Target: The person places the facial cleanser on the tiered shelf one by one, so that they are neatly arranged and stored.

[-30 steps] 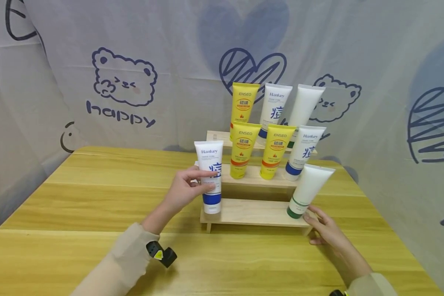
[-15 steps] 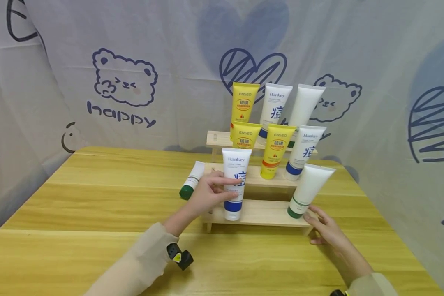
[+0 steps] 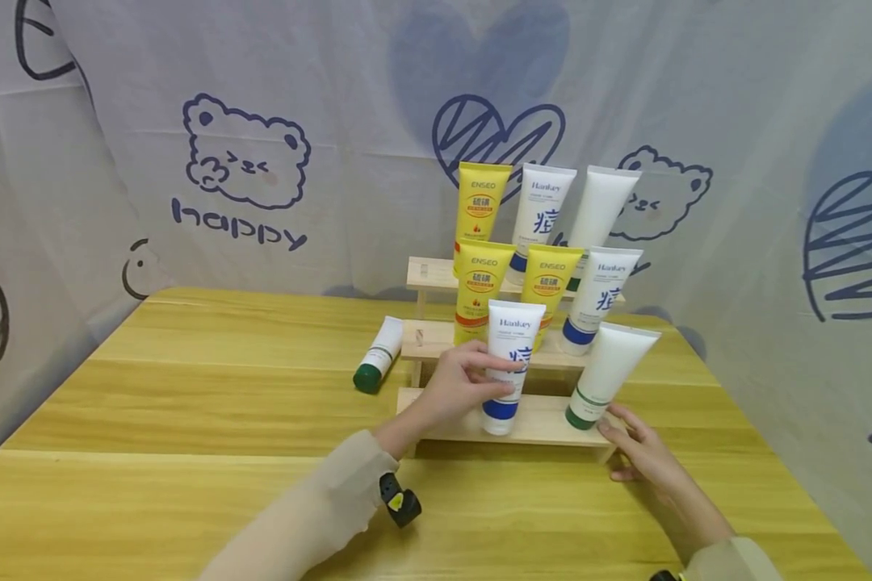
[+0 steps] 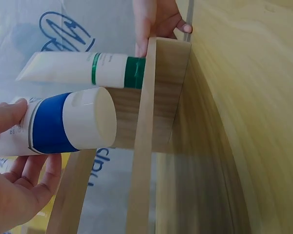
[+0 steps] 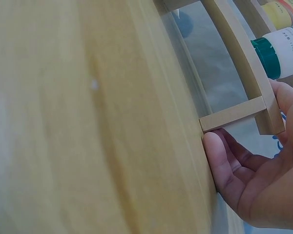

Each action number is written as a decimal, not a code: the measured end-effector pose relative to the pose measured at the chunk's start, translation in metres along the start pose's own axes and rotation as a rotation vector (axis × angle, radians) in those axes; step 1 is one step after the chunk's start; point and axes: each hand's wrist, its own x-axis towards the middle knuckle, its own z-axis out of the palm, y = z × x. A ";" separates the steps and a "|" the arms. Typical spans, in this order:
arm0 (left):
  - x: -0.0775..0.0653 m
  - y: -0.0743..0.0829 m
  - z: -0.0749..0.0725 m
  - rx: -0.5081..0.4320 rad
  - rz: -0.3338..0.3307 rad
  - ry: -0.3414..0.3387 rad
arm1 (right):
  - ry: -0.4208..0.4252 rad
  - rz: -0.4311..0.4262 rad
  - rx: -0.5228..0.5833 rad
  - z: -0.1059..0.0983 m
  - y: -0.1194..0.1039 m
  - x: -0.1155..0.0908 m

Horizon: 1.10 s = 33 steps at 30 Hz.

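My left hand (image 3: 459, 386) pinches a white Hankey tube with a blue band (image 3: 512, 347) between thumb and fingers. It is held cap down in front of the middle tier, and in the left wrist view its cap hangs a little above the bottom shelf. My right hand (image 3: 647, 452) grips the right end of the wooden three-tier display rack (image 3: 545, 420); in the right wrist view its fingers touch the rack's leg (image 5: 234, 114). Beside that hand, a white tube with a green cap (image 3: 610, 371) stands on the bottom shelf.
Two yellow tubes (image 3: 483, 282) and a white-and-blue tube (image 3: 601, 294) stand on the middle tier. The top tier holds a yellow tube (image 3: 480, 202) and two white ones (image 3: 545, 210). Left of the rack, a green-capped tube (image 3: 379, 353) lies on the wooden table (image 3: 189, 420).
My left hand has carried the white-and-blue tube rightward from the rack's left end to its middle, uncovering the green-capped tube lying on the table. My right hand has stayed in place.
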 end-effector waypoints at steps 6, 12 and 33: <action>0.008 -0.002 0.015 -0.003 0.034 -0.001 | 0.000 0.000 0.007 0.000 0.000 -0.001; 0.015 -0.006 0.025 0.018 -0.005 0.022 | -0.005 0.004 0.004 0.000 -0.001 -0.001; 0.009 0.023 0.039 0.036 0.059 0.032 | -0.007 -0.023 0.019 0.000 0.001 0.000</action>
